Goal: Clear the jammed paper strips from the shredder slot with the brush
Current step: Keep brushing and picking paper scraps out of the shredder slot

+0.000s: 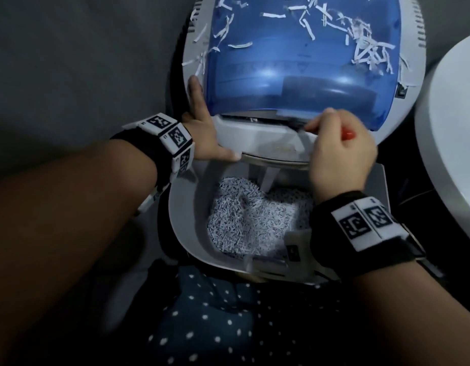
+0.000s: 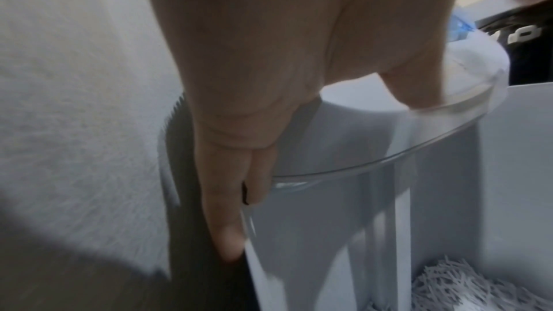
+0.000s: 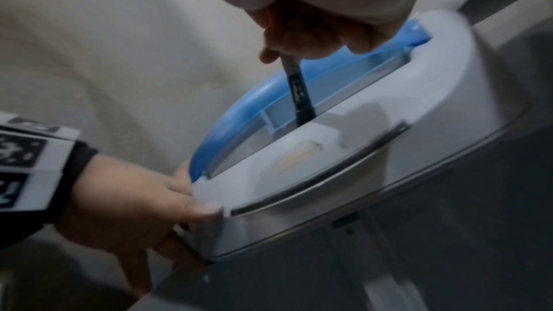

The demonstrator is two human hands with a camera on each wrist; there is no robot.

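Right hand (image 1: 339, 151) at 3 o'clock, fingers curled tight round the brush (image 3: 300, 93), its tip poked down into the shredder (image 1: 268, 143) slot. Left hand (image 1: 204, 138) at 9 o'clock, gripping the shredder's edge, thumb on top.

Dim, bluish lighting throughout; two soft glare spots on the blue cover (image 1: 294, 62); dark vignetting at the head view's corners; both wrist views motion-blurred, with near skin out of focus

Grey floor (image 1: 70, 62) carries white shredder bin (image 1: 186, 207); white rounded object (image 1: 452, 128) stands just beside.
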